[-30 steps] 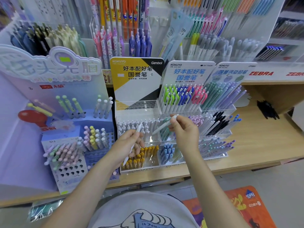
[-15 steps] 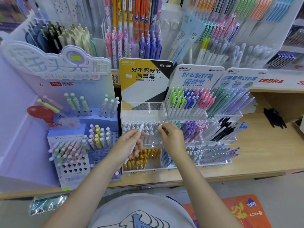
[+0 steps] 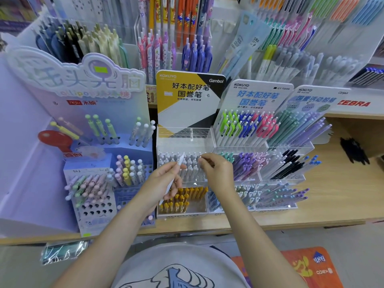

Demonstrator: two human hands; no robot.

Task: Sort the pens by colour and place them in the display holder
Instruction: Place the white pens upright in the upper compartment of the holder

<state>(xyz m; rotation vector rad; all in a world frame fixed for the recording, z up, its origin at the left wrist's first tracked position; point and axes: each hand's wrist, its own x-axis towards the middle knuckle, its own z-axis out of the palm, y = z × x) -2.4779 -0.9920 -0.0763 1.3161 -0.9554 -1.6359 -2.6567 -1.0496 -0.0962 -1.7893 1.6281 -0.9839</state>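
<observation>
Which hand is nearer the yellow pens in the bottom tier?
Left. The left hand, holding a white pen, overlaps the yellow pens; the right hand is above them at the white-pen tier.

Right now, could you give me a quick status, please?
Left hand holds white pen. Right hand pinches pen top at middle tier. Nothing blocking.

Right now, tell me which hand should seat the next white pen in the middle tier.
Probably the right hand: it is already at the white pens' row, pinching a pen top over the slots. The left hand holds a spare white pen tilted, lower and nearer the body.
</observation>
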